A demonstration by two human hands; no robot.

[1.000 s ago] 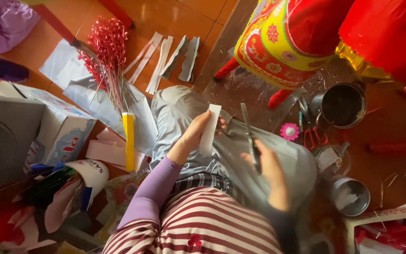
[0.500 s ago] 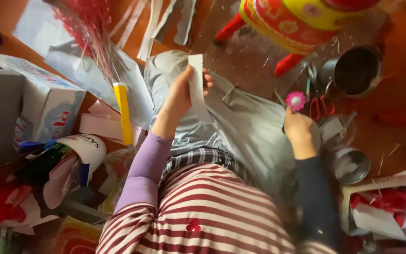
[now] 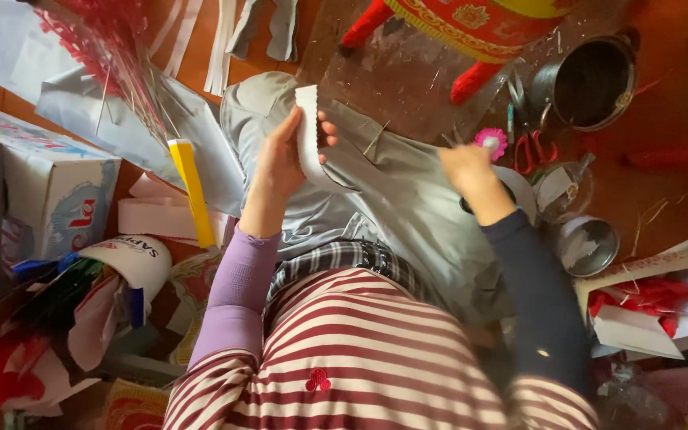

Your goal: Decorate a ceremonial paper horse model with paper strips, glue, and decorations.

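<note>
Red-and-yellow drum cut off at top edge; right hand's fingertips blurred.

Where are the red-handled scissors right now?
In the head view, the red-handled scissors lie on the floor at upper right, just beyond the right hand, between the pink flower-shaped piece and the dark metal pot.

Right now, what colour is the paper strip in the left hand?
White: the paper strip in the left hand has a wavy edge, seen in the head view.
</note>
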